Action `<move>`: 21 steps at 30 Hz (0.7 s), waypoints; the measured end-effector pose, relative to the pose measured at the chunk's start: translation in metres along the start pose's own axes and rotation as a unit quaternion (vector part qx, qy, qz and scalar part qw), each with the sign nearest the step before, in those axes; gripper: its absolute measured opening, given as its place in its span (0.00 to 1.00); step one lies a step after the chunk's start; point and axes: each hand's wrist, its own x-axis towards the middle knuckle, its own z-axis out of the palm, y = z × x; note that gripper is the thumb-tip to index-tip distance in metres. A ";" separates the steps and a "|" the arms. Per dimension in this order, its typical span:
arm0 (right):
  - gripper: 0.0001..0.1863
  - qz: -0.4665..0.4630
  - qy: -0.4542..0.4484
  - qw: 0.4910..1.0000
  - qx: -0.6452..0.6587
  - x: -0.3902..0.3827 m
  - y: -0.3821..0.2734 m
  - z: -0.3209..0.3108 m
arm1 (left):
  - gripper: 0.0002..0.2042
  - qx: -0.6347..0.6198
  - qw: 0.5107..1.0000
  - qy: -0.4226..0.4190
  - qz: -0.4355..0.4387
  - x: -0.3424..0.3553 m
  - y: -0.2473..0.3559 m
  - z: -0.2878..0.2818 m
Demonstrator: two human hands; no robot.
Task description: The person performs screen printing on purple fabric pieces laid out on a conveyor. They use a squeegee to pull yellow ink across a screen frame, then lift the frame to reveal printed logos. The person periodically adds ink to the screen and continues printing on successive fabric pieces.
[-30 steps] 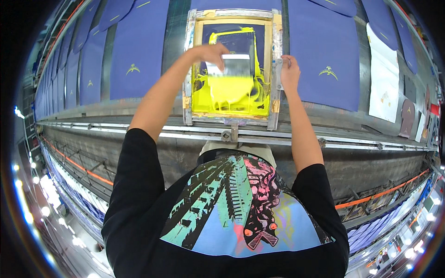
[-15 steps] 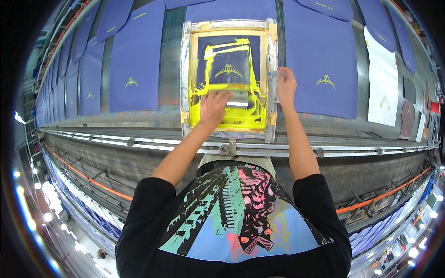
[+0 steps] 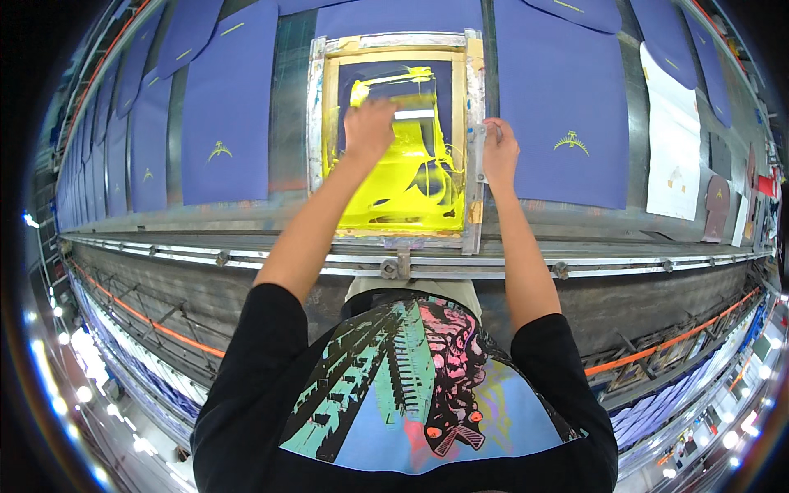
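A screen printing frame (image 3: 474,74) lies on the long table in front of me, bright yellow ink (image 3: 386,201) spread over its mesh. My left hand (image 3: 369,131), slightly blurred, is closed on a squeegee (image 3: 413,114) in the far half of the screen. The hand covers the squeegee's left part; a pale strip of it shows to the right. My right hand (image 3: 500,154) has its fingers curled on the frame's right side, beside a small metal plate (image 3: 482,152).
Purple-blue fabric panels (image 3: 559,99) with small yellow prints lie flat on both sides. A white sheet (image 3: 672,140) and a maroon piece (image 3: 717,205) are farther right. A metal rail (image 3: 312,264) with bolted stops runs along the near table edge.
My left hand has pushed the squeegee away from me, from the near half of the screen to the far half, leaving yellow ink behind it. My right hand stays at the frame's side.
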 end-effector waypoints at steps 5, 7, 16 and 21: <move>0.09 -0.037 0.029 0.998 0.031 0.002 -0.001 0.007 | 0.20 -0.065 0.996 0.043 0.047 -0.099 0.016 -0.009; 0.09 -0.042 0.027 0.999 0.021 0.003 -0.001 0.008 | 0.20 -0.109 0.989 0.074 0.069 -0.104 0.017 -0.013; 0.10 -0.077 0.029 0.997 -0.003 0.004 0.001 0.007 | 0.16 -0.016 0.999 -0.030 -0.032 0.071 -0.026 -0.018; 0.09 -0.044 0.004 0.999 0.015 0.009 0.017 0.011 | 0.17 0.018 0.997 -0.067 -0.018 0.007 -0.001 -0.008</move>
